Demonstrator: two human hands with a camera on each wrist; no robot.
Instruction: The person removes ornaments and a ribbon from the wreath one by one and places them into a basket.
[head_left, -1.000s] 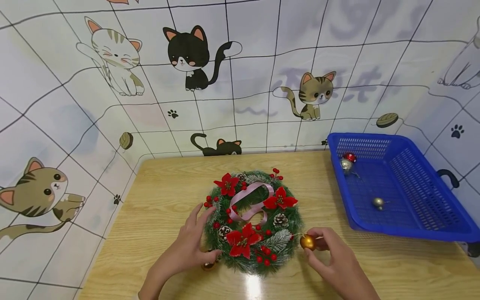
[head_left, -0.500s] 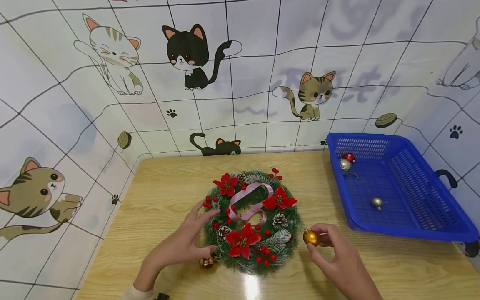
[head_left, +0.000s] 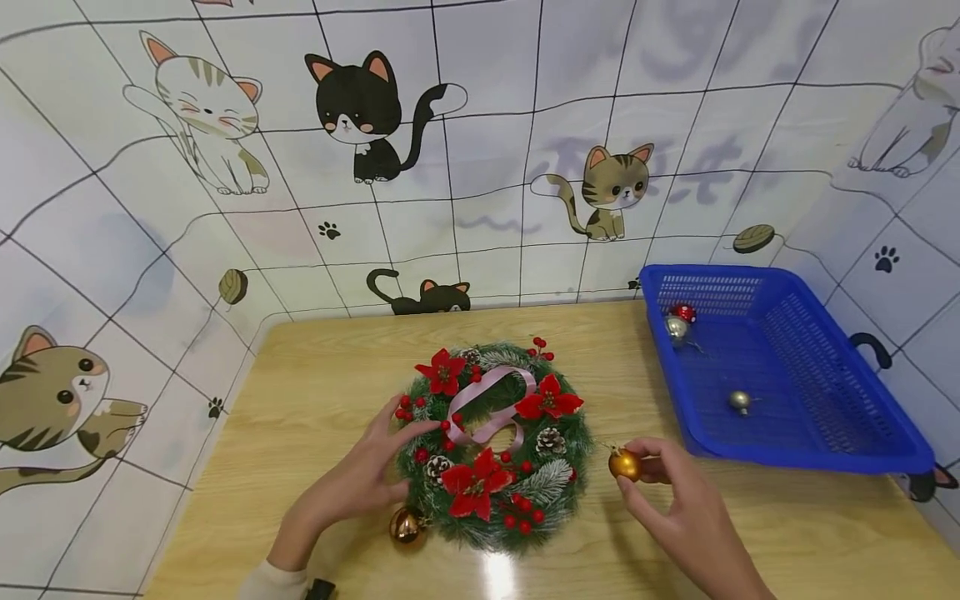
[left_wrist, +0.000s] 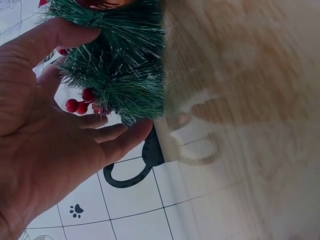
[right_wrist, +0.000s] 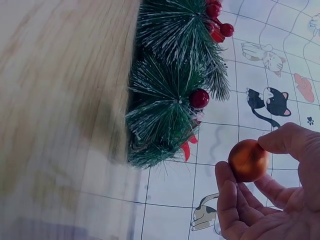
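A green Christmas wreath (head_left: 558, 485) with red poinsettias, berries and pine cones lies flat on the table. My left hand (head_left: 356, 483) spreads its fingers and thumb along the wreath's left side; in the left wrist view its fingers (left_wrist: 132, 142) reach the needles without gripping. Just below that thumb, a shiny copper ball ornament (head_left: 406, 527) sits against the wreath's edge. To the right, my right hand (head_left: 686, 512) pinches a matte gold ball ornament (head_left: 625, 464) between thumb and fingers. The right wrist view shows this gold ball (right_wrist: 248, 160) apart from the wreath.
A blue plastic basket (head_left: 795, 462) stands at the right, holding a silver ball (head_left: 677, 327), a red ball (head_left: 683, 312) and a small pale-gold ball (head_left: 739, 401). A pink ribbon (head_left: 487, 383) lies across the wreath's centre. Cat-patterned walls enclose the wooden table (head_left: 322, 367).
My right hand has drawn the gold ball slightly up and away from the wreath. My left thumb has shifted up, leaving the copper ball fully visible. The head view has turned a little rightward.
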